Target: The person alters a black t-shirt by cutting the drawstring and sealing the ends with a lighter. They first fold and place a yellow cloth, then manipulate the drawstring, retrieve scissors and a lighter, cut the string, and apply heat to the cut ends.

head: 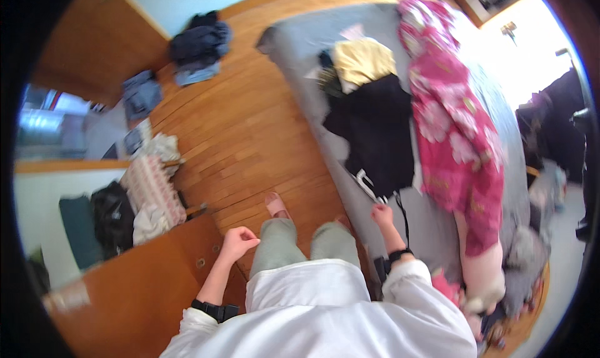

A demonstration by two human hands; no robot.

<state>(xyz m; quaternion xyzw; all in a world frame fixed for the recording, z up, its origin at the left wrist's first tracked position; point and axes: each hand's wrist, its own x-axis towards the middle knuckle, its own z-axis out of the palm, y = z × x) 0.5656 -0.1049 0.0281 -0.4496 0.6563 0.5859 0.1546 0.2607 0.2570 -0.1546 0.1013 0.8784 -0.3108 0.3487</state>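
My right hand (382,214) is at the near edge of the bed, fingers curled at the end of a white looped strip (365,183), possibly a hanger. The strip lies against the lower edge of a black garment (377,133) spread on the grey bedsheet (436,238). A thin black cord (403,217) trails from that garment past my wrist. My left hand (240,242) hovers beside my left knee, thumb and fingertips together, with nothing visible in it. Beyond the black garment lies a pale yellow garment (364,60), with darker cloth (329,80) beside it.
A pink floral blanket (461,123) runs along the bed. Piles of dark clothes (199,44) and folded jeans (142,93) rest on the wooden floor (253,128). At left are a brown wooden cabinet (140,283), a black bag (114,217) and heaped pale cloth (152,189).
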